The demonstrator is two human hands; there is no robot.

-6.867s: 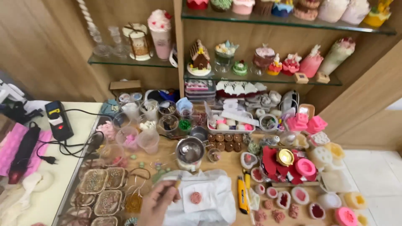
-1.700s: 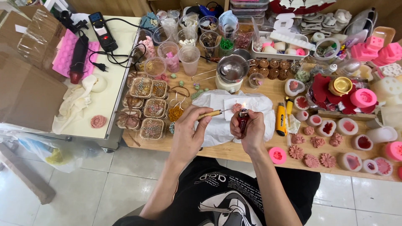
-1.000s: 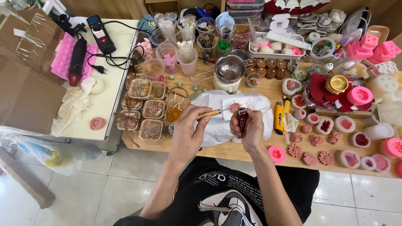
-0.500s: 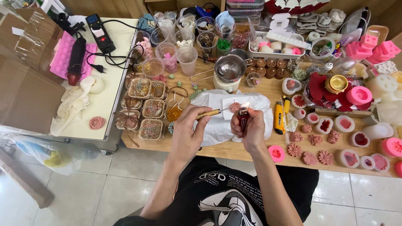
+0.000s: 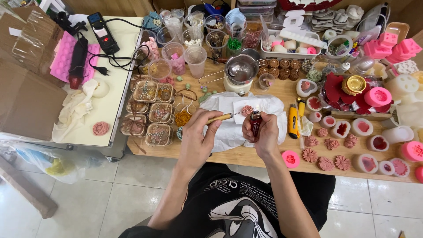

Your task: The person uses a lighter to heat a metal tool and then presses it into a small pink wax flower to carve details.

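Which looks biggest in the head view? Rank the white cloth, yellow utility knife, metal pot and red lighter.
1. white cloth
2. metal pot
3. yellow utility knife
4. red lighter, partly hidden in the right hand, so its full size is unsure.

The surface (image 5: 264, 156) is pale matt wood, the sheet (image 5: 229, 128) on it crumpled white paper or perhaps thin plastic, the pot (image 5: 241, 69) polished glossy metal, the tool (image 5: 222, 117) wooden-handled with a thin metal tip.
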